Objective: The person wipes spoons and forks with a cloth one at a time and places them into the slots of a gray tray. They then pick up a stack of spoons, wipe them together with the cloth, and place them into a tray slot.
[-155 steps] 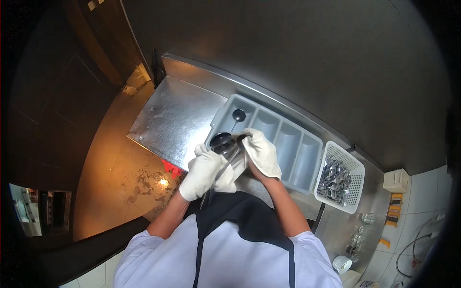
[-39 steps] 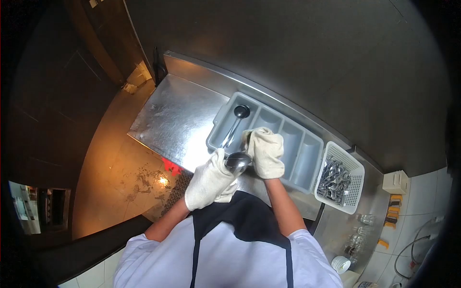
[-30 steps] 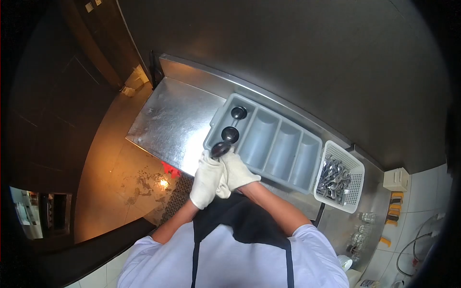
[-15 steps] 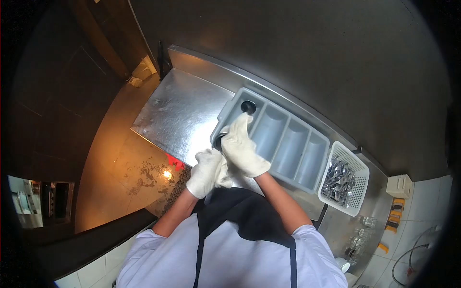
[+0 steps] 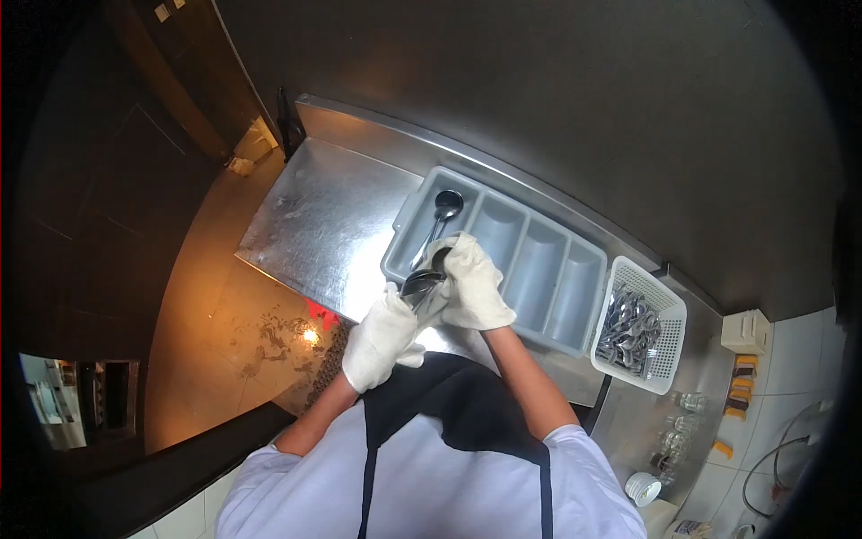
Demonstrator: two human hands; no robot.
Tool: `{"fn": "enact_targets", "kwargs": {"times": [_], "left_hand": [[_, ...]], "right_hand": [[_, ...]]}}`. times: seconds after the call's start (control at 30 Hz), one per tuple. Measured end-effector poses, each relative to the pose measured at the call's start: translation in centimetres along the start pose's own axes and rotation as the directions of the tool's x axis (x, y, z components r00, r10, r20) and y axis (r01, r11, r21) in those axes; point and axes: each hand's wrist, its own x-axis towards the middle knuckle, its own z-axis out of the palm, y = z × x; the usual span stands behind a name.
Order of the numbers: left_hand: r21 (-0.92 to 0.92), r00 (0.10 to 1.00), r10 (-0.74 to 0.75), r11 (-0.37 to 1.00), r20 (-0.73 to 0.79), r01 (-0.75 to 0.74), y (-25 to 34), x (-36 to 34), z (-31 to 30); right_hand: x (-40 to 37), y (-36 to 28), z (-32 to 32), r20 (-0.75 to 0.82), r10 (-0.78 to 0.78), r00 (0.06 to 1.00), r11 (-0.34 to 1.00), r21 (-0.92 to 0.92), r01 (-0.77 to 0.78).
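White gloves cover both hands. My left hand [image 5: 379, 338], low at the tray's near left corner, is closed around several spoons [image 5: 420, 286] whose bowls point up and away. Just right of it, my right hand [image 5: 476, 286] is closed with white cloth about a dark spoon bowl [image 5: 440, 260]; glove and cloth are hard to tell apart there. The grey cutlery tray [image 5: 582, 239] has long compartments. In its leftmost one lie shiny spoons [image 5: 447, 205], bowls at the far end, handles running toward my hands. My fingers hide the near end of that compartment.
A white perforated basket [image 5: 672, 346] full of cutlery [image 5: 628, 328] stands right of the tray. Farther right are drinking glasses [image 5: 673, 440], a stack of white bowls [image 5: 643, 488] and a beige box [image 5: 746, 331]. The steel counter [image 5: 328, 207] has a raised back edge.
My right hand has drawn back from the compartment toward my left hand, uncovering the spoons lying there. The spoon bowls in my left hand now show more clearly. The view has shifted slightly.
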Motion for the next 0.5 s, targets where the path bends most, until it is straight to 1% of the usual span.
{"fn": "enact_targets", "kwargs": {"times": [0.03, 0.07, 0.1, 0.13, 0.17, 0.2, 0.23, 0.27, 0.3, 0.37, 0.4, 0.43, 0.5], "left_hand": [[0.036, 0.997, 0.077, 0.996, 0.000, -0.077, -0.8, 0.1, 0.6], [0.072, 0.988, 0.152, 0.986, -0.001, -0.152, -0.6, 0.2, 0.4], [-0.041, 0.989, 0.135, 0.990, 0.063, -0.133, -0.3, -0.5, -0.1], [-0.018, 0.984, 0.156, 0.988, 0.088, -0.155, 1.0, -1.1, -1.1], [0.005, 0.978, 0.176, 0.984, 0.112, -0.178, 2.3, -1.7, -2.1], [0.164, 0.968, 0.230, 0.956, 0.102, -0.244, 3.5, -2.2, -2.9], [0.217, 0.961, 0.260, 0.937, 0.093, -0.274, 4.2, -2.5, -3.4], [0.270, 0.954, 0.289, 0.915, 0.083, -0.301, 4.8, -2.9, -3.9], [0.218, 0.953, 0.295, 0.928, 0.064, -0.302, 5.0, -3.3, -4.2], [0.195, 0.965, 0.256, 0.946, 0.045, -0.260, 5.3, -3.4, -3.9], [0.183, 0.971, 0.237, 0.954, 0.036, -0.240, 5.5, -3.5, -3.8], [0.314, 0.966, 0.259, 0.916, 0.012, -0.249, 4.8, -3.1, -2.6], [0.110, 0.997, 0.078, 0.991, -0.014, -0.076, 5.2, -3.1, -2.3]], "right_hand": [[0.9, -2.1, -0.4, 0.069, -0.029, 0.997, 0.876, -0.479, 0.058], [1.0, -2.4, -0.5, 0.096, -0.061, 0.994, 0.818, -0.566, 0.105], [1.0, -2.7, -0.6, 0.123, -0.093, 0.988, 0.749, -0.645, 0.151], [0.4, -2.2, -0.5, 0.099, -0.076, 0.992, 0.941, -0.321, 0.104], [-0.2, -1.6, -0.3, 0.082, -0.053, 0.995, 0.998, 0.050, 0.049], [-0.1, -1.8, -0.4, 0.073, -0.064, 0.995, 0.982, 0.182, 0.050], [-0.1, -2.1, -0.4, 0.064, -0.075, 0.995, 0.949, 0.310, 0.052], [0.3, -2.8, -0.8, 0.057, -0.125, 0.990, 0.973, 0.202, 0.111], [0.8, -3.3, -1.0, 0.054, -0.176, 0.983, 0.981, 0.092, 0.170], [2.2, -2.0, -0.2, -0.145, -0.160, 0.976, 0.978, -0.160, 0.136], [2.9, -0.8, 0.6, -0.185, -0.271, 0.945, 0.861, -0.485, 0.152], [3.6, 0.4, 1.4, -0.222, -0.379, 0.899, 0.653, -0.752, 0.089], [4.1, 3.7, 3.5, -0.246, -0.109, 0.963, 0.848, -0.528, -0.039]]}}
